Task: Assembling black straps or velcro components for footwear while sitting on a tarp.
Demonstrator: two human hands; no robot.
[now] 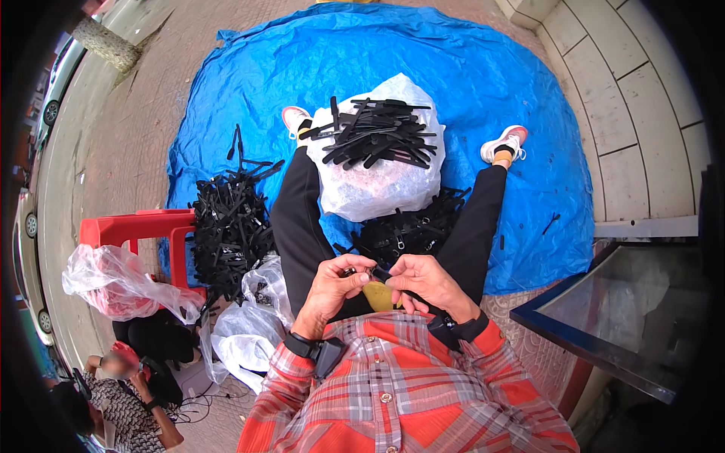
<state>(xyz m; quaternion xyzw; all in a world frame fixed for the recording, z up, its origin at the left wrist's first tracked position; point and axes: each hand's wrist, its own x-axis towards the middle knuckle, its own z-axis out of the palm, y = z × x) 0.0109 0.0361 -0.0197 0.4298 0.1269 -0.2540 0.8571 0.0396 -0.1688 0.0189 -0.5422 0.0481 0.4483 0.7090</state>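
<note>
Close in front of my body, my left hand and my right hand meet over my lap. Both are closed in a pinch on one short black strap. My left fingers hold its end, where small fittings are too tiny to make out, while my right thumb and fingers grip along the strap. Between my legs, just beyond the hands, lies a pile of black straps with metal fittings. A second, larger pile of such straps is left of my leg. Flat black strips are heaped on a stuffed white plastic bag farther out.
A blue tarp spreads under my legs. At left stand a red plastic stool with a clear bag and more clear plastic bags. A dark-framed glass panel is at right. Another person sits at lower left.
</note>
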